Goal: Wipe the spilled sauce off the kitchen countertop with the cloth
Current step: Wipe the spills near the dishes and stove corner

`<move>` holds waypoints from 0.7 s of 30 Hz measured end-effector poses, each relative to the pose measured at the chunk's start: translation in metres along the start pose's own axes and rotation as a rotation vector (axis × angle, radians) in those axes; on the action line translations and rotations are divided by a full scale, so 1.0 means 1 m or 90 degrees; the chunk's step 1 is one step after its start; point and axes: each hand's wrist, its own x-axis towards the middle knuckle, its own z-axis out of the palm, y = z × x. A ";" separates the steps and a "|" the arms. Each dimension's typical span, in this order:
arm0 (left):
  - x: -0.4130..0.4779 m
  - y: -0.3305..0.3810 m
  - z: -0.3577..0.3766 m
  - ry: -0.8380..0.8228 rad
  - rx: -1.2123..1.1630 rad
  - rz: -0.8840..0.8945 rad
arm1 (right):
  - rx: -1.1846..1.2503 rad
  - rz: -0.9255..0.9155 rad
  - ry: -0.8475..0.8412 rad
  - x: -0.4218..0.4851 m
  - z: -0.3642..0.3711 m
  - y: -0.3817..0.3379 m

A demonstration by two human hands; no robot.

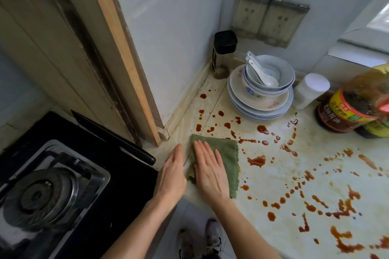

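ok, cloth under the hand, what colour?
Green, ribbed weave: the cloth under the right hand, clearest in the head view.

Down in the left corner sits a gas burner (pixel 40 193), round and grey, set in a black glass hob (pixel 130 185). Just behind it a pale wooden plank (pixel 117 44) stands up against the tiled wall (pixel 174 38). Over in the corner, a clear jar with a black lid (pixel 224 54), upright, under a grimy double socket cover (pixel 269 18). Beside the jar, a stack of plates (pixel 261 105) carries nested bowls (pixel 288 78), with white spoons (pixel 260 71) resting in the top one. Right of that, a white cylindrical container (pixel 311 90), then a dark bottle with a yellow and red label (pixel 349 109), blurred, a second bottle (pixel 374 128) touching it. Below, light sneakers (pixel 212 235) on the floor
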 end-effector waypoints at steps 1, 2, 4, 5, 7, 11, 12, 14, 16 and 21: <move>0.000 -0.002 -0.001 0.006 -0.003 -0.001 | 0.000 0.048 0.018 -0.005 0.000 0.006; -0.001 -0.003 -0.003 0.010 -0.003 0.000 | -0.006 0.084 0.037 -0.010 0.001 0.007; -0.003 -0.005 -0.004 0.003 0.002 0.000 | -0.027 0.091 0.053 -0.020 0.006 -0.001; -0.003 -0.005 -0.004 0.000 0.003 0.001 | -0.032 0.057 0.041 -0.022 0.009 -0.009; -0.002 -0.001 -0.003 0.003 -0.003 -0.006 | -0.048 -0.055 0.004 -0.020 0.012 -0.025; 0.005 0.005 -0.003 0.001 0.013 0.000 | -0.071 -0.047 0.001 -0.003 0.005 -0.018; 0.008 0.004 -0.003 0.004 0.019 0.008 | -0.078 0.004 0.012 -0.003 0.002 -0.011; 0.010 0.001 -0.004 0.007 0.023 0.012 | -0.093 0.093 0.033 -0.009 -0.001 -0.002; 0.010 -0.002 -0.005 0.006 0.027 0.014 | -0.088 0.139 0.047 -0.021 0.004 -0.005; 0.013 -0.002 -0.001 0.011 0.028 0.004 | -0.089 -0.023 0.028 -0.014 0.015 -0.032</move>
